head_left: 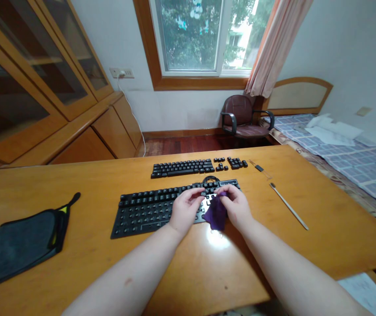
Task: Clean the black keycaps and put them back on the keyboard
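A black keyboard lies on the wooden desk, most of its lower rows bare of keycaps. Over its right part, my left hand pinches a small dark keycap between thumb and fingertips. My right hand grips a purple cloth, which hangs down over the keyboard's front edge. Both hands' fingertips are close together but apart. Behind the keyboard, loose black keycaps are laid out in keyboard order, with smaller groups to their right. A coiled black cable sits behind the keyboard.
On the desk's right are a long thin brush and a wire keycap puller. A folded grey cloth with black edging lies at the left. Beyond the desk stand a brown armchair, a bed and a glass-door cabinet.
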The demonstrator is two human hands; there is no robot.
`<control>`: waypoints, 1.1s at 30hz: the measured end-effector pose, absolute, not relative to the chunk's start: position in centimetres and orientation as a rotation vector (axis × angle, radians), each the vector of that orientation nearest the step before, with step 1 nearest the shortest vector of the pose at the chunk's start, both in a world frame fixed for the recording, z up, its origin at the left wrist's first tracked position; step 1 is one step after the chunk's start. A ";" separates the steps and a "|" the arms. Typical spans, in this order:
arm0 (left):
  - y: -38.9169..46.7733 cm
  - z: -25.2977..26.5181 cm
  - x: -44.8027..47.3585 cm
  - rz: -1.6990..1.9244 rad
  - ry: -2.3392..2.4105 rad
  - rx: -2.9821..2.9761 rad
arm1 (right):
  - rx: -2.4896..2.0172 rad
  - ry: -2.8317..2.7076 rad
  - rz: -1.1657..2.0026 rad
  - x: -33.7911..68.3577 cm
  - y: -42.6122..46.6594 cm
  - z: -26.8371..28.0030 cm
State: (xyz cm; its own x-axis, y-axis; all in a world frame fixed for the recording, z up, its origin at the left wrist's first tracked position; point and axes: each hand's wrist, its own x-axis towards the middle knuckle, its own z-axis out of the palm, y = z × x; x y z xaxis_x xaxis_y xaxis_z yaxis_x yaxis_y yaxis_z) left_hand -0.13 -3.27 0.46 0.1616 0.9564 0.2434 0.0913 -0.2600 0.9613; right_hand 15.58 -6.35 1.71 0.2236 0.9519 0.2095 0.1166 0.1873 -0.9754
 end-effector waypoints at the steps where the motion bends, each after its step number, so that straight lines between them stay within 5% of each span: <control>1: -3.2 0.5 -0.3 1.236 1.072 1.577 | -1.201 -1.238 0.849 15.8 -6.4 1.8; 8: -3.2 0.6 -0.5 1.197 0.992 1.671 | -1.266 -1.768 0.473 16.6 -6.8 3.4; 15: -3.8 0.7 -0.3 1.052 0.765 1.413 | -1.326 -1.970 0.442 16.7 -6.9 3.3; 28: -3.0 0.1 -0.9 1.171 1.066 1.834 | -1.696 -1.656 0.100 21.6 -5.6 5.0; 33: -3.0 0.8 -1.2 1.169 1.091 2.149 | -1.870 -1.782 0.243 23.5 -5.2 5.6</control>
